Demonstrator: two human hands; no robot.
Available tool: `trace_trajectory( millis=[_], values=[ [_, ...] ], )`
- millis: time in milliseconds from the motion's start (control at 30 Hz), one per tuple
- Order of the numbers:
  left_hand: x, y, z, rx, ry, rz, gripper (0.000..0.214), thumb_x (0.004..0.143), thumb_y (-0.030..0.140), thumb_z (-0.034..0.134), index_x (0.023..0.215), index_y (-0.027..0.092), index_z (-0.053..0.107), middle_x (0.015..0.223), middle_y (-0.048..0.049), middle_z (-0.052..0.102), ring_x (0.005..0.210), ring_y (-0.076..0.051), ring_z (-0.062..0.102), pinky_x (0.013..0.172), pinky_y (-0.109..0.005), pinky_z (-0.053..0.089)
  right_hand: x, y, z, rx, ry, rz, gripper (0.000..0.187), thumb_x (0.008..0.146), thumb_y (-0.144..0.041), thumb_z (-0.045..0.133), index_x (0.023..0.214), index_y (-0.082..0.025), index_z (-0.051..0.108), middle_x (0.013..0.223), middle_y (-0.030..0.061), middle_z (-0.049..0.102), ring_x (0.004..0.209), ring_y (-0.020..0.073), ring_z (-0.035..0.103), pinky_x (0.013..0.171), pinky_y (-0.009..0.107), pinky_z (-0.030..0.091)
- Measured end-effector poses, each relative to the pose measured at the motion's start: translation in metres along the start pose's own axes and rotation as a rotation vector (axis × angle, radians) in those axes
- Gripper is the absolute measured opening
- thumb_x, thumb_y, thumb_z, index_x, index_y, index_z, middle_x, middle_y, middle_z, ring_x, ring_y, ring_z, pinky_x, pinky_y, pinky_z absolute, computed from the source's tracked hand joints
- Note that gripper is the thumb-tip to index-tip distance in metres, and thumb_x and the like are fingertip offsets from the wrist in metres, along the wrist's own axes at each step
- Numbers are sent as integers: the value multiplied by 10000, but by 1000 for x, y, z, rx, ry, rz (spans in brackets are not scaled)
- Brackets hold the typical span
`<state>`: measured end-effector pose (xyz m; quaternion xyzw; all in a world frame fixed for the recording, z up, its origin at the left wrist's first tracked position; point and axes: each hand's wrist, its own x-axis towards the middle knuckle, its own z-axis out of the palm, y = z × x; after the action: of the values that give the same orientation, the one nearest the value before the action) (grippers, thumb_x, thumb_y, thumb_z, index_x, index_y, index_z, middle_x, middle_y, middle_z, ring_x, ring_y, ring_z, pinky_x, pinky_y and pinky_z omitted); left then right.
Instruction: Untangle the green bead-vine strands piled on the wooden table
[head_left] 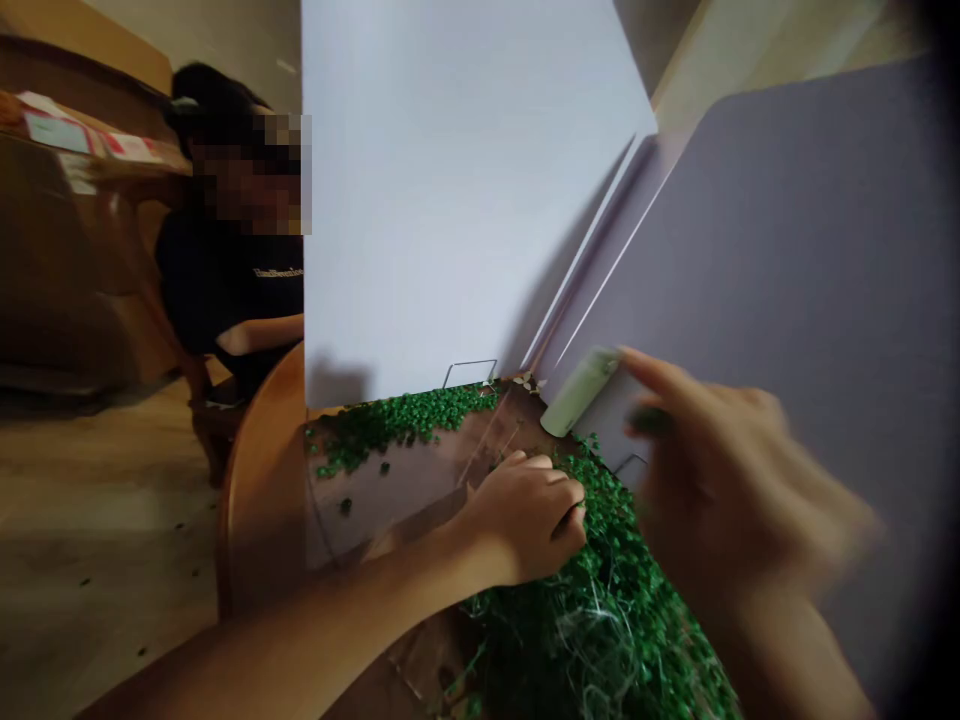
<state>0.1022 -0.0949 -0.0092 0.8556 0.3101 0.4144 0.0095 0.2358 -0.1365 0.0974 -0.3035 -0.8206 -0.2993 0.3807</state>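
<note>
- The right hand is nearest, at the right, blurred by motion. A dark green bit shows by its fingers; I cannot tell whether they pinch it.
- The left hand reaches in from the lower left, its fingers curled inward at the edge of the green foliage. Its palm is hidden, so I cannot tell whether it grasps anything.
- The green foliage, a heap of small leaves, spreads over the lower middle of the table, beside the left hand and partly behind the right wrist.
- Fine pale threads lie tangled on top of that heap.
- A pale green cylinder leans in view beyond the hands. Its upper end meets the right index fingertip in view; contact is unclear.
- More small green leaves run along the foot of an upright white panel.
- A grey panel meets the white one at an angle, on the right.
- The table shows a rounded wooden edge at the left.
- Past it, a person in a dark top sits near stacked cardboard boxes.
</note>
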Motion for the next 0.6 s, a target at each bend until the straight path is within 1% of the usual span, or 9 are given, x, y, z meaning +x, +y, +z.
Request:
trace_trajectory(
  millis=[33,67,167,233,300,367,433,533,600],
  values=[
    [0,-1,1,-10,12,13,168,913,236,527,765,181,586,780,-30,684,809,-198,613,766,-374,436,17,6,21,-65,-33,-32,591,994,-51,413,1530,-299,440,893,32,698,734,179,595,727,352,412],
    [0,-1,1,-21,26,30,154,912,234,530,793,176,609,808,-35,699,839,-203,630,798,-375,452,32,13,43,-125,-108,-61,592,989,-33,383,1538,-250,435,919,46,710,738,178,599,732,354,413],
    [-2,-4,3,-34,47,57,127,903,238,564,837,161,640,859,-48,716,939,-219,661,913,-375,474,62,33,104,-256,-488,-79,624,958,-2,336,1574,-93,358,1072,137,727,818,212,650,764,377,438],
    [-2,-5,3,-23,33,47,135,904,250,574,835,156,642,858,-54,715,961,-231,668,938,-381,477,69,43,132,-308,-664,-65,684,932,3,357,1606,-74,271,1143,171,722,872,237,681,815,394,453],
    [-2,-7,2,-12,10,37,157,912,265,569,827,154,639,847,-56,714,939,-234,671,935,-392,480,70,48,144,-322,-725,-60,711,923,-11,376,1617,-84,240,1168,186,722,886,252,700,847,409,466],
    [-1,-8,0,-1,-8,26,170,916,278,570,823,154,640,840,-56,715,929,-237,670,927,-401,479,68,52,144,-277,-718,-33,661,961,-76,369,1612,-98,264,1218,199,708,911,275,709,857,434,487],
    [0,-9,0,10,-4,10,164,916,279,577,831,156,644,843,-52,714,926,-236,665,900,-402,477,62,57,132,-141,-675,54,567,1012,-191,355,1574,-112,362,1287,199,683,981,298,706,882,460,510],
    [-1,-9,-1,13,31,-1,157,933,259,554,841,170,645,845,-37,700,891,-217,655,826,-389,469,40,66,99,195,-597,324,482,1029,-398,408,1414,-159,572,1226,159,720,993,279,712,903,439,552],
    [-1,-10,-2,2,54,0,190,969,268,520,860,178,647,865,-34,697,880,-206,652,789,-385,462,14,69,73,437,-581,546,528,1014,-562,415,1344,-206,623,1185,131,738,961,261,726,885,420,586]
  ],
)
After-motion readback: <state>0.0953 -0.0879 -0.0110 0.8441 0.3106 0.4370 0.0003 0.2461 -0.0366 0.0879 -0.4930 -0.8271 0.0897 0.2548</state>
